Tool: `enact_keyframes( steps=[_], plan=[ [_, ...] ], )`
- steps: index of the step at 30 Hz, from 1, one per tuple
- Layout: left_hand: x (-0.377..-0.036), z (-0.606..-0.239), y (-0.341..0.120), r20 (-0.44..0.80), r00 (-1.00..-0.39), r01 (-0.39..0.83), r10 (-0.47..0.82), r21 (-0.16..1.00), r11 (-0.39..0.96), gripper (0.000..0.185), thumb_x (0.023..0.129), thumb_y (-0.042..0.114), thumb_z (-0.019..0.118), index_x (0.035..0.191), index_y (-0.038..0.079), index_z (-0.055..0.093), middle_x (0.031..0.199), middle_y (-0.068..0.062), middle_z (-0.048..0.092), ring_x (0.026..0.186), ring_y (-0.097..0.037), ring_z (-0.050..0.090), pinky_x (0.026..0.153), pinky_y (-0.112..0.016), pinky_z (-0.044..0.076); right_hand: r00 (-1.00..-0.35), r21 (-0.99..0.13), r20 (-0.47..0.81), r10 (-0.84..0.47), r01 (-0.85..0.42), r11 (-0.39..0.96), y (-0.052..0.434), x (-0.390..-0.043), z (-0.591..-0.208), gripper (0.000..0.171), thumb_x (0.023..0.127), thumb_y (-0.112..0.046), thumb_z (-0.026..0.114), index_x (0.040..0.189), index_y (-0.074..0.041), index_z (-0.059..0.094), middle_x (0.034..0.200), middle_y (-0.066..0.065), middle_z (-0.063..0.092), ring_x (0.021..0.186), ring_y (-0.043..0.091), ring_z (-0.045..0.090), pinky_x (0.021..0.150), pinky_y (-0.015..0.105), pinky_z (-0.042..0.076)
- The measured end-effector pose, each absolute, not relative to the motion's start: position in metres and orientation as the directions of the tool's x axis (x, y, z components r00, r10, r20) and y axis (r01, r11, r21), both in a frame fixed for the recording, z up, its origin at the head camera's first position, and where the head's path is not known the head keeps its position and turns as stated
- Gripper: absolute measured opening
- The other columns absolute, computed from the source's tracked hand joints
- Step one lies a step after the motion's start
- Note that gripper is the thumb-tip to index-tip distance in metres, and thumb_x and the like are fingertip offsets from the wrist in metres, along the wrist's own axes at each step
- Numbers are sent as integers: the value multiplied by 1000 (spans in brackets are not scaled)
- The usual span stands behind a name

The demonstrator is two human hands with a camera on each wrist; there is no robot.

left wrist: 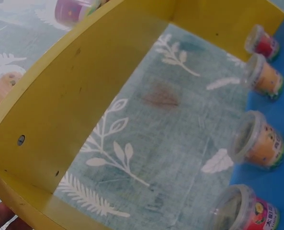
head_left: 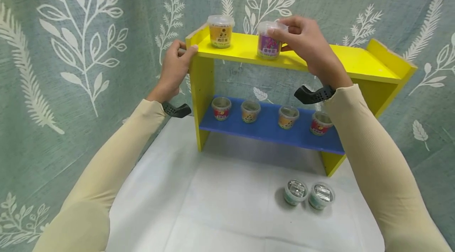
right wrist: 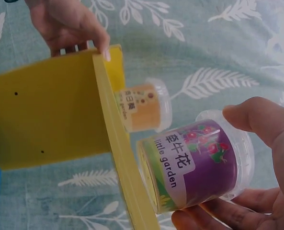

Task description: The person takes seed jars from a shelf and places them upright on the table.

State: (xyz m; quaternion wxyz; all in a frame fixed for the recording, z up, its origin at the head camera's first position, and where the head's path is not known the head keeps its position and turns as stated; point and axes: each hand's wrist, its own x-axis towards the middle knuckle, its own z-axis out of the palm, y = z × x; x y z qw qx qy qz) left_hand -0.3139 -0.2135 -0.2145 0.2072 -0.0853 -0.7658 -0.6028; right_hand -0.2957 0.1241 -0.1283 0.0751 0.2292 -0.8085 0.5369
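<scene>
My right hand grips a clear-lidded plastic cup with a purple flower label, thumb on one side and fingers on the other. The purple cup is upright at the front edge of the yellow top shelf. My left hand holds the upper left corner of the shelf unit, thumb over the top. Between the hands, an orange-labelled cup stands on the same top board, near its left end.
On the blue lower shelf stand several cups with red or orange labels, such as one red cup. Two cups with silvery tops, one here, sit on the white tabletop. A patterned green cloth hangs behind.
</scene>
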Motion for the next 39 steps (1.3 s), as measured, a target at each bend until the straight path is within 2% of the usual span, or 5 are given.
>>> enact_keyframes(
  steps=[7,20,27,39],
  plan=[
    [-314,-214,-213,426,-897,385,-120,884,265,38,100,51,61,115,17,53,109,-7,59,93,-24,59,78,-36,48,-872,-831,387,-300,-471,295,126,-280,-130,61,97,-35,72,148,-7,51,135,14,60,115,27,59,103,42,48],
    [-314,-216,-214,422,-898,382,-124,888,256,37,100,50,61,114,17,52,107,-6,58,92,-24,58,77,-37,47,-876,-838,375,-304,-460,293,130,-257,-134,61,96,-33,75,147,-9,52,137,13,59,115,27,60,102,40,49],
    [-316,-214,-214,423,-898,386,-116,888,251,37,100,50,61,115,17,52,108,-6,58,94,-24,59,78,-36,48,-884,-844,362,-295,-445,298,134,-243,-137,60,95,-30,76,145,-7,53,135,14,60,116,26,60,103,38,50],
    [-316,-215,-214,420,-900,382,-116,888,254,37,101,50,61,116,18,53,107,-5,58,95,-25,60,79,-36,48,-903,-806,312,-295,-416,422,144,-234,-155,66,93,-40,77,147,-10,52,135,9,60,117,23,57,100,36,46]
  ],
)
